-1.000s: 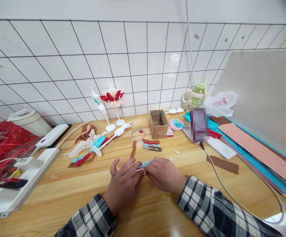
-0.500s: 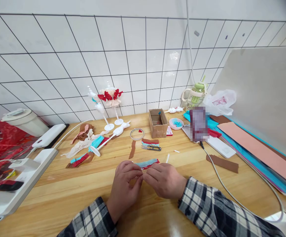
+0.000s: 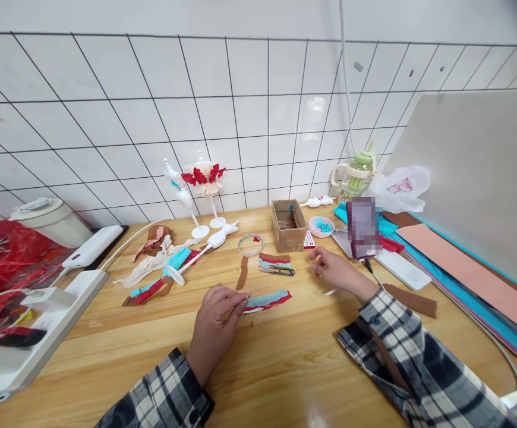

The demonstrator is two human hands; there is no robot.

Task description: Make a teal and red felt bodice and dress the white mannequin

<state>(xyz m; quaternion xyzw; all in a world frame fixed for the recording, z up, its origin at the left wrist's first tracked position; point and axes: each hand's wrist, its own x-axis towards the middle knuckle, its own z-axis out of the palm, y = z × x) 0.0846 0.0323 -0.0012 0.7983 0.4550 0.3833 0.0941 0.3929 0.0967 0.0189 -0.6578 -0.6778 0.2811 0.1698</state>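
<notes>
My left hand (image 3: 216,326) is closed in a pinch at the left end of a blue and red crepe paper strip (image 3: 268,301) lying on the table. A tiny dark tip shows at its fingertips; what it is I cannot make out. My right hand (image 3: 336,272) is in the air over the table, fingers loosely bent and apart, nothing visible in them. Beneath it lies a small white stick (image 3: 330,292), partly covered. Thread snips (image 3: 277,270) and stacked brown, blue and red paper pieces (image 3: 274,260) lie between the hands, farther back.
Behind are a cardboard box (image 3: 289,229), a pink bowl (image 3: 321,226) with blue scraps and a metal ring (image 3: 250,244). White mannequin stands (image 3: 191,205) and a lying one (image 3: 216,239) are at left. A power strip (image 3: 57,333) flanks the left edge; paper sheets (image 3: 472,267) lie right.
My right hand has left my left hand's fingertips and moved right and away from me, opening. My left hand stays pinched by the paper strip. The view has shifted slightly.
</notes>
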